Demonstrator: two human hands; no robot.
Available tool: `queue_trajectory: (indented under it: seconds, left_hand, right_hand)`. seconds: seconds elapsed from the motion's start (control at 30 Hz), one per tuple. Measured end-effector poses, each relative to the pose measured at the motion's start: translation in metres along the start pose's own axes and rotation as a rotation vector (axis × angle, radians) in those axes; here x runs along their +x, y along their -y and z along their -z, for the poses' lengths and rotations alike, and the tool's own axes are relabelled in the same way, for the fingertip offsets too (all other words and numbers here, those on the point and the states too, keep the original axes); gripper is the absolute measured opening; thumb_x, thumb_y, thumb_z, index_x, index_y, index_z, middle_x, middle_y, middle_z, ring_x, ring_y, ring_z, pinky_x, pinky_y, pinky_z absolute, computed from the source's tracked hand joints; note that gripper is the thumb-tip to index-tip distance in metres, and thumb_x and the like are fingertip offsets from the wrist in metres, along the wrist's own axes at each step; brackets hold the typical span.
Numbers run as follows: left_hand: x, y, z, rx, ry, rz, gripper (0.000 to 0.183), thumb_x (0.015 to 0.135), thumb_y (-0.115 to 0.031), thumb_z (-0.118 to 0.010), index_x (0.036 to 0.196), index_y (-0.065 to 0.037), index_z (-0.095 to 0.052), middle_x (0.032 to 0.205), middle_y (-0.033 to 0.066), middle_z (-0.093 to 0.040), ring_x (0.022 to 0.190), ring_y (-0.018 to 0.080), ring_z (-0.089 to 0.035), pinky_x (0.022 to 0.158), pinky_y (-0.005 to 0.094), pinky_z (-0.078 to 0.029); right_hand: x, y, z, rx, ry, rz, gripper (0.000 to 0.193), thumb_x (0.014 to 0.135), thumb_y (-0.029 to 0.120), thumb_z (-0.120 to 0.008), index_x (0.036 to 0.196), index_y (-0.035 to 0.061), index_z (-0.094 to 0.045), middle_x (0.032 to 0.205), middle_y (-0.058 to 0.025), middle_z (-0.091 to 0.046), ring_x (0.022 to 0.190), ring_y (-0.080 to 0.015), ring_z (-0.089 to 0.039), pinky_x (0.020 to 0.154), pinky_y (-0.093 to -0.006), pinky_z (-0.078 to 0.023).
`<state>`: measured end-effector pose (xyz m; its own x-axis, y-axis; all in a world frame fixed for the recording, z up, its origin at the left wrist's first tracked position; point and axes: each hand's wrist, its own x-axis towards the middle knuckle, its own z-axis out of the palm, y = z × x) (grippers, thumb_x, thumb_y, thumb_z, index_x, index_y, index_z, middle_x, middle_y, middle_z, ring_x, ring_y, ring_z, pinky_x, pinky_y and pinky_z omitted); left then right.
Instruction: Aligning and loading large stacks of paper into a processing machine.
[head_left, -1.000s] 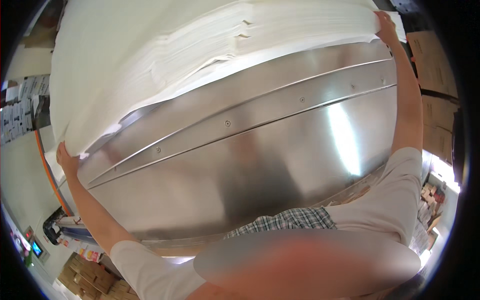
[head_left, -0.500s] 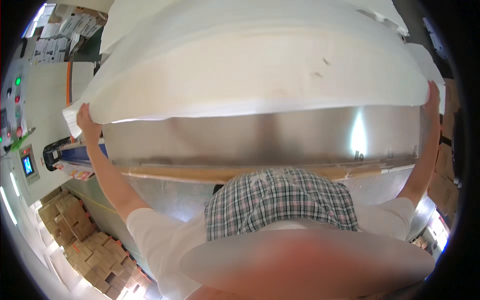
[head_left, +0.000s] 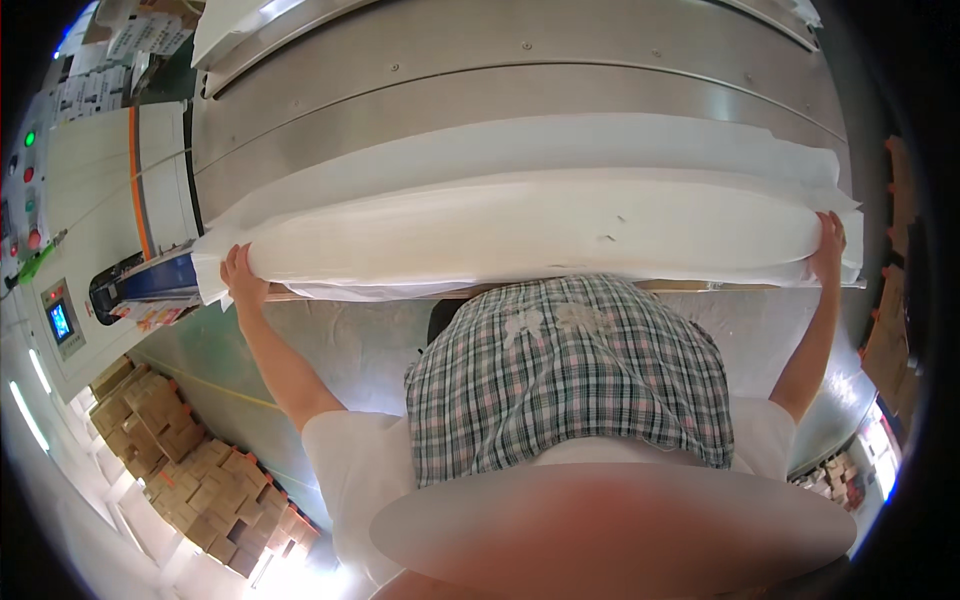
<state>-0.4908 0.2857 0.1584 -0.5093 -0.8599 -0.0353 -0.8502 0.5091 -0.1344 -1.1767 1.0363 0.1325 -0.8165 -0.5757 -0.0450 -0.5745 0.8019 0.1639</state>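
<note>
paper stack (head_left: 520, 235): white | apron (head_left: 570, 385): green-pink plaid | machine table (head_left: 500, 70): silver

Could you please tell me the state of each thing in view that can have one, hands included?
left hand: closed on the left end of the paper stack.
right hand: closed on its right end.
white paper stack: thick, bowed across the steel table, sheet edges uneven.
steel table: partly covered by the paper.
control panel: green lamp lit, small screen on.
cardboard boxes: stacked on the floor.

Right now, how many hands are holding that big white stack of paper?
2. The left hand grips the left end of the white paper stack; the right hand grips its right end, over the steel table. No other hands show.
</note>
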Motion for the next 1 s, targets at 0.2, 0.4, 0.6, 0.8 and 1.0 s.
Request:
queue_trajectory:
  seconds: [0.2,0.4,0.6,0.8,1.0]
  left_hand:
    - [0.034,0.005,0.034,0.118,0.366,-0.21,0.074,0.05,-0.014,-0.071,0.119,-0.014,-0.046,0.123,0.0123,-0.045,0.116,0.0324,-0.038,0.101,0.0427,-0.027]
    - [0.125,0.001,0.034,0.3,0.837,-0.076,0.067,0.057,-0.01,-0.062,0.122,-0.02,-0.046,0.123,0.0127,-0.048,0.118,0.0325,-0.041,0.096,0.0424,-0.033]
    - [0.157,-0.031,0.014,0.129,0.827,-0.106,0.05,0.065,-0.003,-0.051,0.113,-0.017,-0.055,0.113,0.0147,-0.055,0.108,0.0325,-0.05,0.088,0.0357,-0.042]
    - [0.097,-0.096,0.062,-0.026,0.258,-0.094,0.033,0.074,-0.003,-0.048,0.102,-0.014,-0.06,0.104,0.0124,-0.06,0.1,0.0303,-0.055,0.087,0.0376,-0.042]
    - [0.007,-0.251,0.095,-0.978,-0.027,-0.48,0.026,0.074,0.004,-0.053,0.098,-0.003,-0.059,0.1,0.0091,-0.062,0.098,0.0227,-0.057,0.086,0.0309,-0.042]
  right_hand:
    - [0.028,-0.045,0.023,0.043,0.382,0.14,0.062,0.06,-0.008,-0.058,0.117,0.0135,-0.043,0.122,-0.0128,-0.04,0.117,-0.0328,-0.036,0.097,-0.0401,-0.029]
    - [0.137,-0.028,0.036,-0.112,0.875,0.059,0.079,0.042,-0.013,-0.067,0.116,0.0086,-0.046,0.115,-0.0139,-0.05,0.108,-0.0347,-0.047,0.088,-0.0413,-0.043]
    - [0.19,-0.041,0.01,-0.463,1.224,0.132,0.078,0.037,-0.009,-0.075,0.109,0.0075,-0.052,0.105,-0.0146,-0.059,0.098,-0.0334,-0.056,0.078,-0.0411,-0.049]
    - [0.168,-0.105,-0.003,-0.022,0.746,-0.046,0.058,0.059,0.0,-0.07,0.113,0.0104,-0.052,0.11,-0.0094,-0.058,0.105,-0.0266,-0.052,0.087,-0.0357,-0.045]
    - [0.155,0.068,0.064,0.961,0.433,0.193,0.056,0.075,0.006,-0.057,0.128,0.0061,-0.039,0.133,-0.0054,-0.038,0.123,-0.0204,-0.035,0.102,-0.0351,-0.029]
